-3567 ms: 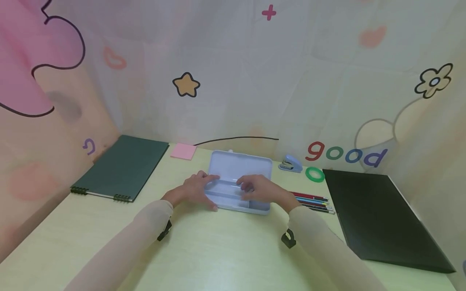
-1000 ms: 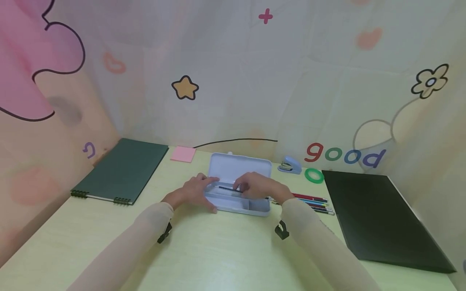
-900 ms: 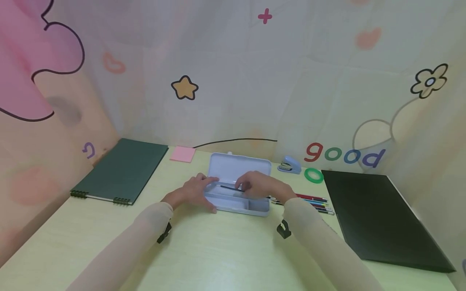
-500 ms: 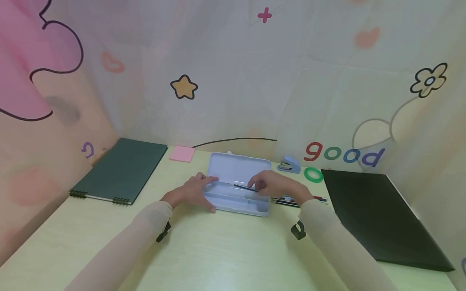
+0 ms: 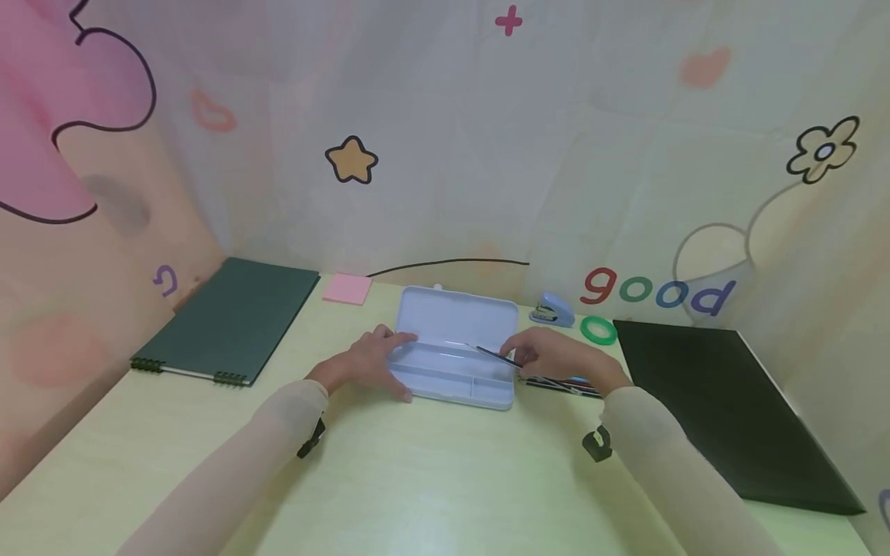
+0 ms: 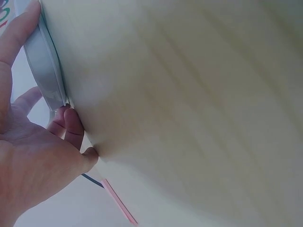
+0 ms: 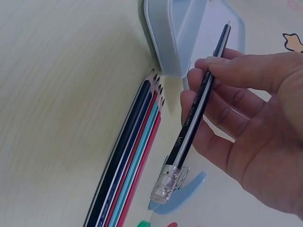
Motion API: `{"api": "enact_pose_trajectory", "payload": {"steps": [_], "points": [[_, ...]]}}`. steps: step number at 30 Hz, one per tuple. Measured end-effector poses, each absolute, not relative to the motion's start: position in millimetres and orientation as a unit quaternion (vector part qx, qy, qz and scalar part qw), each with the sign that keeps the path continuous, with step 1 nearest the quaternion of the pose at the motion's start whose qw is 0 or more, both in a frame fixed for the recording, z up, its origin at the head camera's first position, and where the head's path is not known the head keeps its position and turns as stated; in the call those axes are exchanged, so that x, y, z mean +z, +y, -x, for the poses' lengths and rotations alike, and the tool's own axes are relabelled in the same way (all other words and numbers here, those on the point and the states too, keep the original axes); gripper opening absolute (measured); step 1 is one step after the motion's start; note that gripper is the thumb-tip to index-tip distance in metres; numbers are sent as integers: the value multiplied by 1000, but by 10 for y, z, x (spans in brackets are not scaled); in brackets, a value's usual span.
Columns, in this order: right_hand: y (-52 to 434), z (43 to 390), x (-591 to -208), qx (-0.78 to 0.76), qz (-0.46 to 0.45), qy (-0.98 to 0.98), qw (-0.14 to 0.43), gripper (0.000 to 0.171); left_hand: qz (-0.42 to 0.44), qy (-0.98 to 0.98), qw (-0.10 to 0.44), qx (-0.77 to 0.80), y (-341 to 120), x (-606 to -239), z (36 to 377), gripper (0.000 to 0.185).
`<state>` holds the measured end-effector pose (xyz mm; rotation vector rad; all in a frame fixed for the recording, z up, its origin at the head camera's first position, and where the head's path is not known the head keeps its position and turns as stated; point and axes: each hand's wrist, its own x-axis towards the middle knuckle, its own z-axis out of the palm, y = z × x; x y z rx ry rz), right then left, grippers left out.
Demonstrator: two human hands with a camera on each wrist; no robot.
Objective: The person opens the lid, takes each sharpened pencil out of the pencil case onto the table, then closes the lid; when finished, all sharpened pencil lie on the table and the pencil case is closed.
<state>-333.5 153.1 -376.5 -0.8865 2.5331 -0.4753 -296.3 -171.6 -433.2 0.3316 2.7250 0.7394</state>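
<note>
A pale blue pencil case [image 5: 445,378] lies open on the table, lid [image 5: 455,318] back. My left hand [image 5: 375,361] holds its left end, thumb at the front corner and fingers on the rim; the left wrist view shows the thumb along the case wall [image 6: 45,66]. My right hand [image 5: 538,357] pinches a dark pencil [image 7: 196,113] with a metal eraser end, slanted above the case's right end [image 7: 173,38]. A row of several coloured pencils [image 7: 132,165] lies on the table just right of the case, under that hand.
A green spiral notebook [image 5: 232,320] lies at the back left, a pink sticky pad [image 5: 348,288] behind the case. A blue stapler [image 5: 552,310] and green tape ring [image 5: 599,330] sit at the back right, a black folder [image 5: 723,401] on the right.
My right hand, bare-fingered in the case earlier, has carried the dark pencil rightward from over the tray's middle to its right end. The left hand has stayed on the case.
</note>
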Motion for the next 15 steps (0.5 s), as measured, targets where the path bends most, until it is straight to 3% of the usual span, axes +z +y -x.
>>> {"api": "enact_pose_trajectory", "payload": {"steps": [15], "points": [[1992,3258,-3870,-184,302,913,203,35,-117,947,144,261,-1717,-4307,2940,99]]}}
